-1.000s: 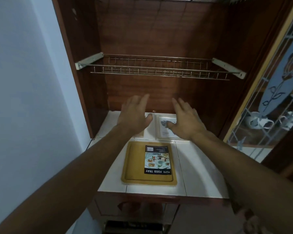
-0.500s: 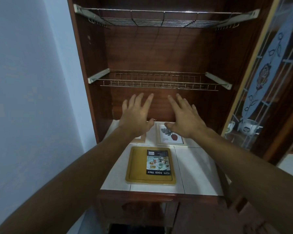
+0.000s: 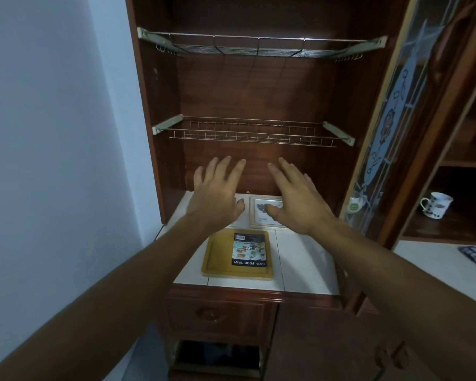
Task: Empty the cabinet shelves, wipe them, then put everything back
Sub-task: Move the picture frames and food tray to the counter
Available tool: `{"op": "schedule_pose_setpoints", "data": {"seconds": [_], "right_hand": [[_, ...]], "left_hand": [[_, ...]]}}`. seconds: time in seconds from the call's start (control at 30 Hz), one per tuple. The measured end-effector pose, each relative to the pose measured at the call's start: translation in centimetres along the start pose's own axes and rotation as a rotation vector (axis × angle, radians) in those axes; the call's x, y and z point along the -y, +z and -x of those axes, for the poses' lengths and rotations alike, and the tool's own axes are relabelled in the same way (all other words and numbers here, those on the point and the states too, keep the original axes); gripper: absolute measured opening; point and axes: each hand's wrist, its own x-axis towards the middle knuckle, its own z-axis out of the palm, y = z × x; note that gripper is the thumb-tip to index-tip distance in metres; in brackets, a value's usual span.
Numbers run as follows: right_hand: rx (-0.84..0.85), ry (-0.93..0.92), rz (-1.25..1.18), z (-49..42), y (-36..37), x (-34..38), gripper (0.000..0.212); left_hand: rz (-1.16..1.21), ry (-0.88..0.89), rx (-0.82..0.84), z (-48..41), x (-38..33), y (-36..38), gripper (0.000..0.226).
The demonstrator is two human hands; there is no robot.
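The brown wooden cabinet [image 3: 162,105] stands open before me with two bare wire racks, an upper one [image 3: 259,46] and a lower one [image 3: 253,133]. On its white tiled ledge [image 3: 300,259] lies a yellow food tray [image 3: 237,257] with a dark label. Behind it a white framed leaf picture [image 3: 261,215] lies flat. My left hand [image 3: 217,193] and my right hand [image 3: 297,199] hover side by side above the back of the ledge, fingers straight and spread, holding nothing. A second small item under my left hand is mostly hidden.
A blue wall [image 3: 52,133] runs along the left. The glass cabinet door [image 3: 390,127] with a flower pattern hangs open on the right. A patterned mug [image 3: 436,204] sits in the neighbouring compartment. A drawer [image 3: 217,314] and a lower door are below the ledge.
My view has tilted up and pulled back, bringing the upper wire rack and the drawer into sight. Both hands stay spread and empty, a little higher above the ledge.
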Motion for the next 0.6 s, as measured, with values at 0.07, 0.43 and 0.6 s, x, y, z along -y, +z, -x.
{"op": "schedule_pose_setpoints", "data": {"seconds": [0.07,0.43,0.6], "right_hand": [[-0.024,-0.04,0.024,1.4,-0.5,-0.6,0.086],[-0.044,-0.111,0.049,8.1,-4.3,-3.5,0.086],[-0.061,-0.081,0.038,11.4,-6.0,-3.8,0.083]], "left_hand": [[-0.008,-0.014,-0.024,0.7,-1.2,-0.5,0.082],[-0.046,-0.041,-0.014,4.1,-8.7,-3.9,0.079],[-0.015,-0.014,-0.012,5.4,-11.4,-5.4,0.08]]}}
